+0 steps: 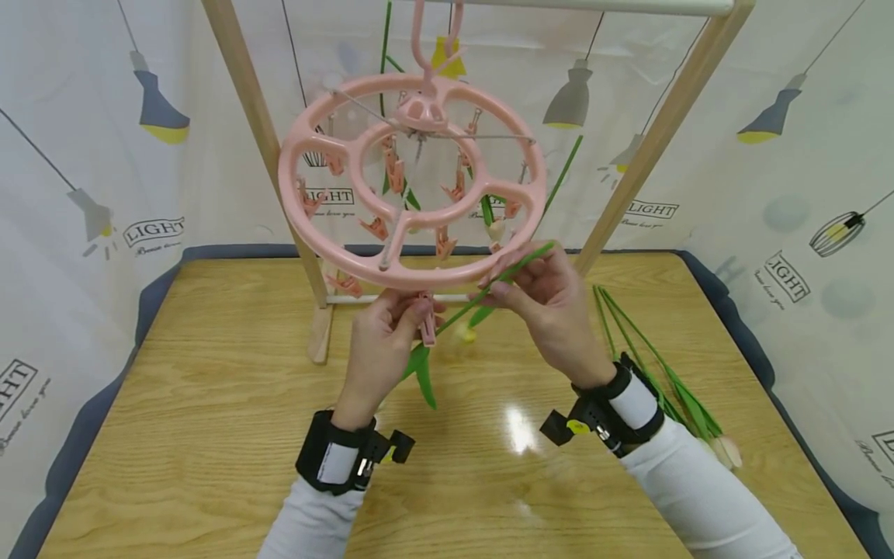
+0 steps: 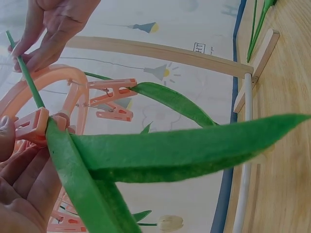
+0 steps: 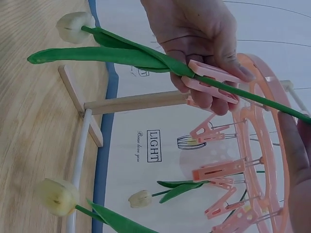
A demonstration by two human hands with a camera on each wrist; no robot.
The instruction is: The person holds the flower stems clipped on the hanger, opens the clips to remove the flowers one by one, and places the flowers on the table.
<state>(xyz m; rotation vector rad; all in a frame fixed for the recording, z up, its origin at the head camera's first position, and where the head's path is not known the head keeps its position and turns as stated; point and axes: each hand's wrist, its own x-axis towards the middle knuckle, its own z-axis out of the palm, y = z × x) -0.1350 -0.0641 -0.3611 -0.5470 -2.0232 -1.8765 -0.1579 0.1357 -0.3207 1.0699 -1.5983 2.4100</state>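
Observation:
A pink round clip hanger (image 1: pixel 419 276) hangs from a wooden rack. At its front rim my left hand (image 1: pixel 387 326) pinches a pink clip (image 1: pixel 427 326), also in the left wrist view (image 2: pixel 30 127) and the right wrist view (image 3: pixel 214 77). My right hand (image 1: pixel 552 303) pinches the thin green stem (image 1: pixel 517 265) of an artificial tulip. The stem (image 3: pixel 262 99) runs through the clip's jaws. Below the clip hang the long leaves (image 2: pixel 184 150) and the pale bud (image 3: pixel 73 24). Other tulips (image 3: pixel 53 196) hang from clips further round the ring.
Several more green-stemmed tulips (image 1: pixel 670 380) lie on the wooden table (image 1: pixel 209 435) to my right. The wooden rack's slanted legs (image 1: pixel 258 132) stand behind the hanger, with a white cross rod (image 2: pixel 245 145) low between them. A printed curtain surrounds the table.

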